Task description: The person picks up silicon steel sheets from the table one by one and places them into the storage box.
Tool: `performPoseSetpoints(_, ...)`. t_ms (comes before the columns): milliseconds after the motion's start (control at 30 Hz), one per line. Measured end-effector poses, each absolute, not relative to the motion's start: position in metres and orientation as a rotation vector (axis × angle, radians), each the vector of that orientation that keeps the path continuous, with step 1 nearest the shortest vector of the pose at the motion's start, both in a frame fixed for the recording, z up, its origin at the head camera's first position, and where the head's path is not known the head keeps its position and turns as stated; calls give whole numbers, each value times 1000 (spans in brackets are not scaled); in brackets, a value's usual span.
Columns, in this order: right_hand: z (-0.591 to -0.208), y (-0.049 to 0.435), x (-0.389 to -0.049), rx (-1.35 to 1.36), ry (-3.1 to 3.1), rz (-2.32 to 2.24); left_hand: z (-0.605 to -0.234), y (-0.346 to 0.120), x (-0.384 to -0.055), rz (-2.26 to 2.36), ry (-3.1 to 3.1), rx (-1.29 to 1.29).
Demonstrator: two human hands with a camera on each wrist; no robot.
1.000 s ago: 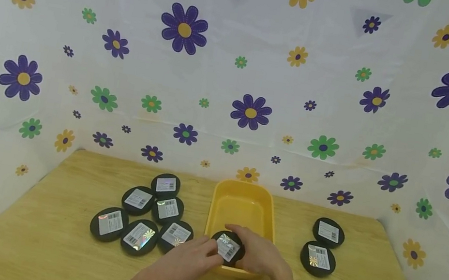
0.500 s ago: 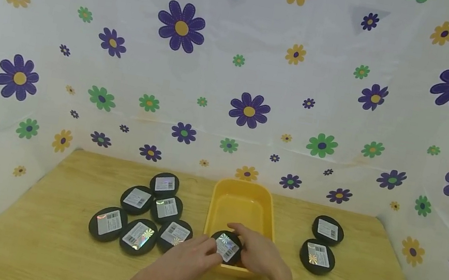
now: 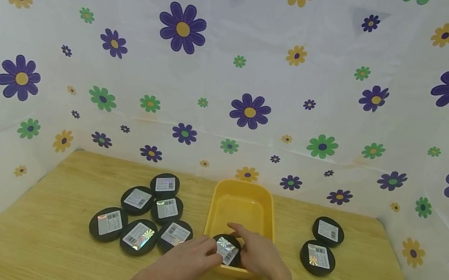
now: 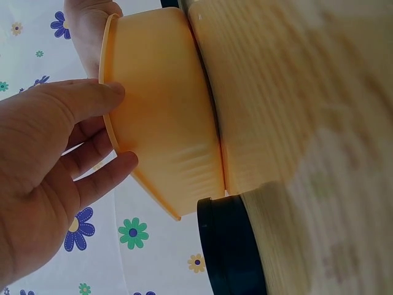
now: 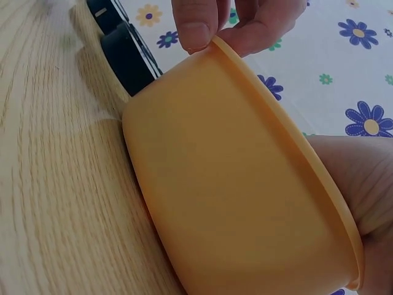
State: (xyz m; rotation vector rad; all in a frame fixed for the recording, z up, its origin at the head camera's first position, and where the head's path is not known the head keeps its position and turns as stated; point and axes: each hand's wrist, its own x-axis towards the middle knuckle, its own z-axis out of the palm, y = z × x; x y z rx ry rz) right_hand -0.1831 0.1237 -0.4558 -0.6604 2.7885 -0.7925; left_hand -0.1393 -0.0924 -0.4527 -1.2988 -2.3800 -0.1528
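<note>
A yellow plastic tub (image 3: 239, 211) stands on the table at centre. My left hand (image 3: 192, 262) is at its near left corner. In the left wrist view, the thumb of this left hand (image 4: 46, 138) presses the tub's outer wall (image 4: 159, 98), with the other fingers over the rim. Down inside the tub's near end, my right hand (image 3: 260, 257) holds a black round disc (image 3: 228, 250) by its right side. A white label with a shiny star sticker faces up on it. The tub wall (image 5: 227, 172) hides the right fingers and the disc in the right wrist view.
Left of the tub lie several like discs (image 3: 139, 236) with white labels, grouped close together. To its right, two more discs (image 3: 318, 257) touch one another. The wooden table (image 3: 35, 247) meets a flower-printed cloth (image 3: 215, 85) behind and at both sides.
The disc in my right hand sits slightly lower in the tub, and less of its edge shows. My hands have hardly moved; the view shifts slightly.
</note>
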Motion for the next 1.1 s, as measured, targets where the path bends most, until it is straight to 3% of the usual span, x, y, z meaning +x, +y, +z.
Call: performPoseSetpoints(1100,-443,127,-178,-557,2841,-1105,-451,-94,-138,-187,-2465,-1296)
